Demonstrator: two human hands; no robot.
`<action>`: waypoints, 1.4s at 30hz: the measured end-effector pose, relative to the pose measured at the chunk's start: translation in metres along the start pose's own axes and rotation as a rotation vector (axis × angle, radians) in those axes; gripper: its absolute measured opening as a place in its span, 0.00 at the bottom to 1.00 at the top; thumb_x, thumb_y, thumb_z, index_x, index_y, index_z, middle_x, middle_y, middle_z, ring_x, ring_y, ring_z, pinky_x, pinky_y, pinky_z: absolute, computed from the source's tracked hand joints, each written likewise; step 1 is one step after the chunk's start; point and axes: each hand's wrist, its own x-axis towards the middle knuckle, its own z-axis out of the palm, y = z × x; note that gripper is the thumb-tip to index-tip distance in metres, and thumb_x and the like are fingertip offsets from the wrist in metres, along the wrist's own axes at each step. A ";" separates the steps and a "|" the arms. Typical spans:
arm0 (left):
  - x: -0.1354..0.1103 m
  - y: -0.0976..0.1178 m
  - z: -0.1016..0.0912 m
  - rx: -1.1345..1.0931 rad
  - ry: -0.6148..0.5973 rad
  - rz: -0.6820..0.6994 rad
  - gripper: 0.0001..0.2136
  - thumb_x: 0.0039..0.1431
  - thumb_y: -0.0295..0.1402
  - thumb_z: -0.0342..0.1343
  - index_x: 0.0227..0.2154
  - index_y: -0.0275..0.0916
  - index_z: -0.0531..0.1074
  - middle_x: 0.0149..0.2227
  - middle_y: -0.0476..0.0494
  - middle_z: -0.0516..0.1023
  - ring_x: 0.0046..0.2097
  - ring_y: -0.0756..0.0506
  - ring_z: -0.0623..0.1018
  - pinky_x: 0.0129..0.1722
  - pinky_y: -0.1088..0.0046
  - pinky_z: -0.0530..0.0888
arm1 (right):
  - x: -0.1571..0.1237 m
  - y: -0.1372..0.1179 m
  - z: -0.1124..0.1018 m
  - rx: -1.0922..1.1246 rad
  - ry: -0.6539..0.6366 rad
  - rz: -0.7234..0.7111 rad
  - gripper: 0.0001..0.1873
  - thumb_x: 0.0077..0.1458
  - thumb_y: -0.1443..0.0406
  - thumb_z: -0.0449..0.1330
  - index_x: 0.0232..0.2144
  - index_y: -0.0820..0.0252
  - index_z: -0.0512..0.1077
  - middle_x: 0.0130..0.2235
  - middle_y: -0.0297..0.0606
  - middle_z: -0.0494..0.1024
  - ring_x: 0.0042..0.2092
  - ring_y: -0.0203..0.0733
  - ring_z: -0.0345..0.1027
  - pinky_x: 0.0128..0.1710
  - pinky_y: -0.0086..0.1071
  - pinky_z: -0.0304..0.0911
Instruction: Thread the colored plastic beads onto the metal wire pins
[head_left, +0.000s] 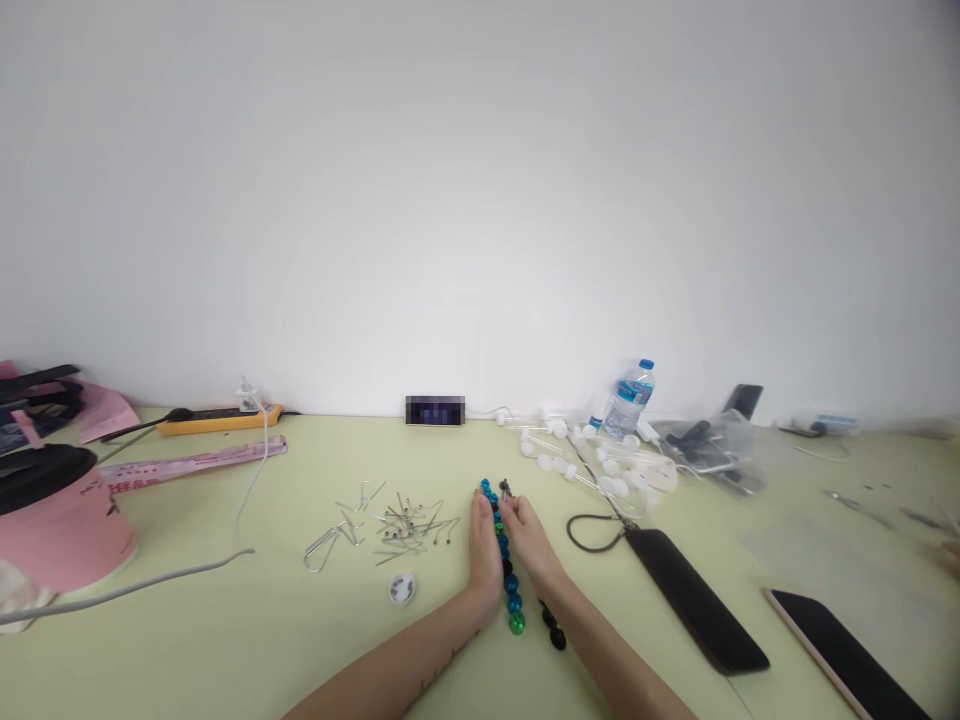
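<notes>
A row of shiny blue and green beads (513,603) runs lengthwise on the table between my two hands. My left hand (485,550) lies on its edge along the row's left side, fingers stretched out and touching the beads. On the other side, my right hand (531,540) has its fingers bent in at a row of black beads (557,637). Some of these black beads show past the fingertips and others come out under the wrist; the hand hides the middle. Whether a cord runs through either row cannot be made out.
Loose metal pins (409,525) and a small white round case (403,588) lie left of my hands. To the right are a black phone (697,600) with a strap, another phone (840,650), white-capped clear tubes (562,465) and a water bottle (630,400). A pink cup (67,540) stands far left.
</notes>
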 end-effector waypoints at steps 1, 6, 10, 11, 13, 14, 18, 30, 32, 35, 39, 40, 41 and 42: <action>-0.006 0.001 -0.003 0.001 0.019 -0.009 0.28 0.61 0.51 0.35 0.60 0.42 0.50 0.65 0.46 0.47 0.65 0.46 0.49 0.63 0.69 0.49 | -0.002 -0.001 -0.002 -0.001 -0.005 -0.014 0.13 0.55 0.54 0.49 0.28 0.56 0.60 0.35 0.38 0.71 0.40 0.45 0.66 0.40 0.36 0.61; -0.035 0.036 -0.037 0.184 -0.100 0.064 0.25 0.60 0.49 0.42 0.58 0.49 0.54 0.64 0.50 0.51 0.64 0.44 0.51 0.61 0.66 0.54 | -0.016 -0.022 -0.009 0.027 -0.072 -0.125 0.11 0.57 0.55 0.50 0.35 0.55 0.62 0.56 0.41 0.63 0.59 0.44 0.52 0.54 0.37 0.51; -0.017 0.099 -0.091 0.528 -0.211 0.408 0.14 0.60 0.39 0.47 0.47 0.44 0.66 0.55 0.45 0.67 0.57 0.44 0.65 0.56 0.68 0.62 | -0.023 -0.060 -0.012 0.041 -0.201 -0.233 0.10 0.59 0.56 0.49 0.32 0.55 0.62 0.51 0.40 0.69 0.53 0.43 0.61 0.50 0.36 0.56; -0.005 0.114 -0.109 0.685 -0.202 0.468 0.12 0.60 0.37 0.46 0.43 0.43 0.68 0.51 0.45 0.70 0.55 0.45 0.67 0.55 0.68 0.62 | -0.024 -0.073 -0.012 0.025 -0.238 -0.250 0.10 0.59 0.56 0.49 0.33 0.56 0.62 0.48 0.40 0.71 0.50 0.42 0.64 0.48 0.35 0.58; 0.022 0.140 -0.147 1.080 -0.178 0.454 0.09 0.58 0.35 0.48 0.39 0.43 0.70 0.46 0.47 0.73 0.51 0.45 0.69 0.53 0.69 0.64 | -0.024 -0.097 -0.012 -0.067 -0.313 -0.263 0.11 0.60 0.57 0.48 0.33 0.56 0.63 0.41 0.38 0.74 0.42 0.41 0.68 0.41 0.34 0.61; 0.035 0.148 -0.165 1.144 -0.152 0.429 0.08 0.56 0.34 0.49 0.36 0.42 0.71 0.44 0.46 0.74 0.50 0.44 0.70 0.52 0.68 0.64 | -0.024 -0.108 -0.012 -0.139 -0.354 -0.266 0.11 0.60 0.57 0.48 0.32 0.56 0.64 0.37 0.36 0.75 0.39 0.41 0.68 0.37 0.33 0.61; 0.070 0.152 -0.220 1.282 -0.030 0.323 0.06 0.51 0.30 0.52 0.31 0.37 0.72 0.38 0.40 0.75 0.46 0.38 0.71 0.46 0.63 0.65 | -0.022 -0.137 -0.009 -0.432 -0.512 -0.301 0.12 0.60 0.60 0.47 0.28 0.57 0.64 0.28 0.32 0.72 0.31 0.38 0.66 0.28 0.29 0.56; 0.078 0.121 -0.241 1.352 -0.138 0.271 0.07 0.45 0.21 0.47 0.20 0.39 0.67 0.31 0.45 0.72 0.35 0.45 0.72 0.34 0.73 0.66 | -0.011 -0.099 0.011 -0.824 -0.553 -0.345 0.11 0.58 0.66 0.47 0.23 0.57 0.59 0.26 0.31 0.70 0.28 0.38 0.59 0.25 0.29 0.46; 0.077 0.122 -0.241 1.351 -0.139 0.276 0.08 0.45 0.21 0.46 0.20 0.38 0.66 0.30 0.45 0.71 0.34 0.45 0.72 0.33 0.72 0.65 | -0.011 -0.098 0.013 -0.823 -0.575 -0.353 0.11 0.57 0.67 0.47 0.23 0.57 0.59 0.27 0.31 0.70 0.29 0.38 0.60 0.25 0.29 0.46; 0.076 0.127 -0.239 1.343 -0.118 0.276 0.08 0.48 0.23 0.44 0.22 0.39 0.66 0.31 0.44 0.72 0.35 0.45 0.71 0.33 0.71 0.65 | -0.010 -0.098 0.012 -0.825 -0.581 -0.367 0.11 0.57 0.68 0.47 0.23 0.57 0.59 0.27 0.32 0.70 0.29 0.38 0.60 0.26 0.30 0.47; 0.075 0.136 -0.233 1.310 -0.147 0.253 0.07 0.52 0.27 0.45 0.25 0.40 0.67 0.32 0.46 0.75 0.35 0.46 0.73 0.33 0.73 0.66 | -0.010 -0.099 0.010 -0.814 -0.580 -0.365 0.11 0.57 0.67 0.46 0.23 0.57 0.59 0.27 0.33 0.70 0.28 0.39 0.60 0.25 0.30 0.47; 0.075 0.136 -0.230 1.306 -0.161 0.245 0.07 0.52 0.27 0.45 0.25 0.40 0.68 0.32 0.47 0.75 0.35 0.46 0.73 0.33 0.73 0.67 | -0.010 -0.100 0.009 -0.811 -0.581 -0.365 0.11 0.57 0.67 0.46 0.23 0.57 0.59 0.27 0.33 0.70 0.28 0.39 0.60 0.25 0.30 0.47; 0.074 0.136 -0.228 1.306 -0.169 0.238 0.07 0.52 0.27 0.46 0.24 0.40 0.68 0.32 0.47 0.76 0.36 0.46 0.74 0.33 0.73 0.67 | -0.010 -0.100 0.009 -0.811 -0.583 -0.367 0.11 0.57 0.67 0.47 0.23 0.57 0.59 0.27 0.33 0.70 0.29 0.39 0.60 0.25 0.30 0.47; 0.073 0.134 -0.226 1.310 -0.171 0.232 0.07 0.51 0.26 0.46 0.24 0.39 0.68 0.32 0.46 0.76 0.36 0.45 0.74 0.33 0.73 0.67 | -0.010 -0.100 0.008 -0.813 -0.584 -0.370 0.11 0.57 0.67 0.47 0.23 0.57 0.59 0.27 0.33 0.70 0.29 0.39 0.60 0.25 0.30 0.47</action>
